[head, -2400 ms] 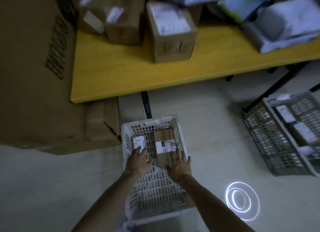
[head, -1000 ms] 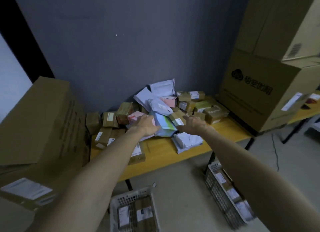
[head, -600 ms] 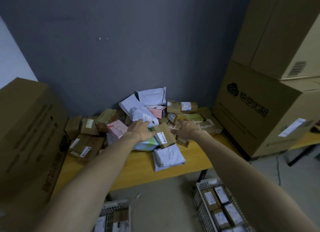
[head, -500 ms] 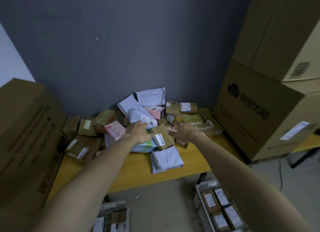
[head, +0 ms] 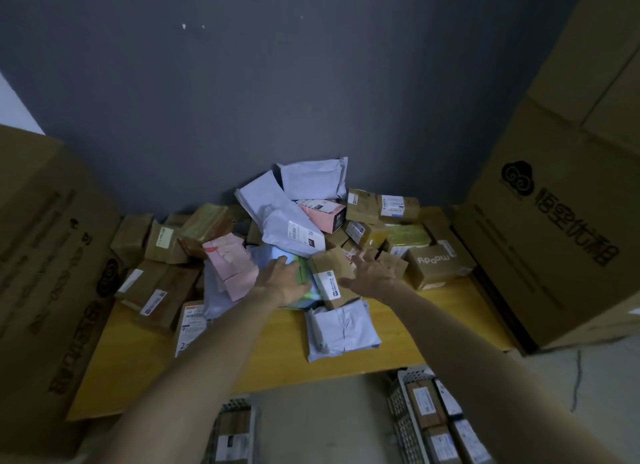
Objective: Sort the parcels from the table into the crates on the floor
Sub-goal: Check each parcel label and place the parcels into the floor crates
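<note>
A heap of parcels lies on the yellow table: brown boxes, white mailer bags and pink packets. My left hand rests with spread fingers on a blue-green packet in the middle of the heap. My right hand reaches with straight, spread fingers beside a small brown box with a white label, its thumb near the box. A white mailer bag lies in front of them. Two crates stand on the floor: one below the left arm, one at the right, both holding brown boxes.
Large cardboard cartons stand on both sides: one at the left, a stack at the right. A grey wall closes the back. A brown box marked "moody" sits right of my right hand. Bare floor lies between the crates.
Earlier both hands were in the left crate on the floor, on two boxes. I have since looked up and both arms have reached out to the parcel heap on the table.
</note>
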